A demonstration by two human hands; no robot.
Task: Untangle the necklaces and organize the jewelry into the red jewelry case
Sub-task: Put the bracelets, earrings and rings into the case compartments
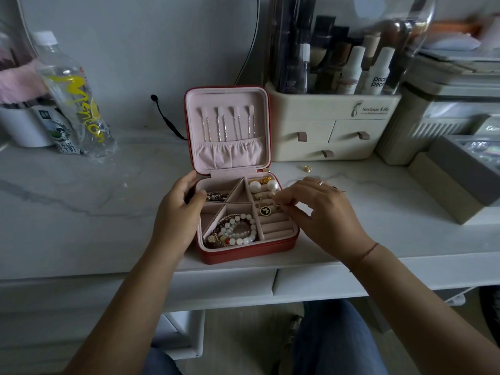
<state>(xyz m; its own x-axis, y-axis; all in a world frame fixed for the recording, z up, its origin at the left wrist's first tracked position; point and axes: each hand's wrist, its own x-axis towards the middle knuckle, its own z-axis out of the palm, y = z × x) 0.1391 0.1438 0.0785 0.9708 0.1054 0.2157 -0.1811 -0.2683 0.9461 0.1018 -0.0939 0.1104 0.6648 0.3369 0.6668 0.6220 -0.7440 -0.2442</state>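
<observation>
While open on tabletop, red jewelry case gripped at its left wall by left hand, fingers curled.
Right hand fingers pinched on what seems a gold necklace above ring rolls; bead bracelets in front compartment.

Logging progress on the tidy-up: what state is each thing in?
red jewelry case: open, lid upright
left hand: grips the case's left edge
right hand: pinches a gold chain over the ring rolls
bead bracelets: in the front-left compartment
gold piece: loose on the table
organizer drawers: shut
water bottle: capped
</observation>
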